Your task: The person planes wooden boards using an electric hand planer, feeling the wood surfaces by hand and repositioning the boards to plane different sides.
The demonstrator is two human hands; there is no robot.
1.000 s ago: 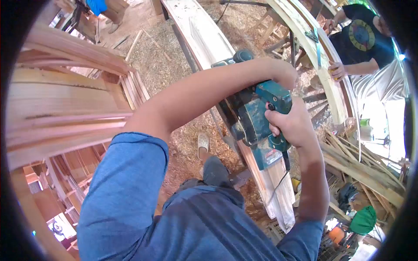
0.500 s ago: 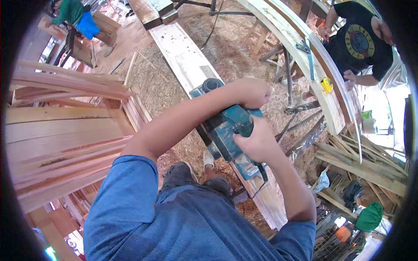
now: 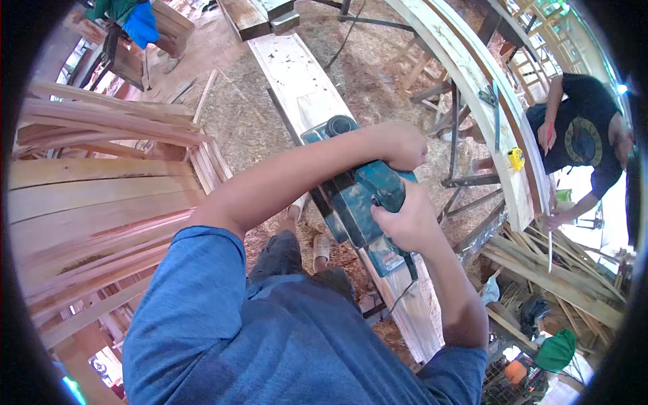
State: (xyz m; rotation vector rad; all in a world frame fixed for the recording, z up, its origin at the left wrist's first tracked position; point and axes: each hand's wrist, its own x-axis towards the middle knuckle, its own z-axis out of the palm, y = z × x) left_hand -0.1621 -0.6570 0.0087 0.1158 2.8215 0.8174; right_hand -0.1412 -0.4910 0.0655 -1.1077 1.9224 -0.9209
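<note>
A teal electric planer [image 3: 361, 209] with a round dark knob at its far end sits on a long pale board [image 3: 307, 77]. My right hand [image 3: 408, 216] is closed around its rear handle, with the thumb over the top. My left forearm crosses above the planer. My left hand [image 3: 397, 145] is curled at the planer's right side, its fingertips hidden underneath. A dark cord [image 3: 410, 266] leaves the planer's near end and hangs by the board. Towards me, the board's near part [image 3: 408, 317] continues past the planer.
Stacked planks [image 3: 101, 196] stand on the left. A long curved timber [image 3: 466, 88] holds a yellow tape measure [image 3: 516, 158]; a person in a black shirt [image 3: 584, 135] leans there. Scrap wood [image 3: 560, 270] piles at right. Thick beams [image 3: 260, 17] lie at the board's far end. Shavings cover the floor.
My feet have shifted, one now further forward. Both hands stay on the planer. The person at right has bent lower and moved right, a red pencil-like thing now visible in one hand.
</note>
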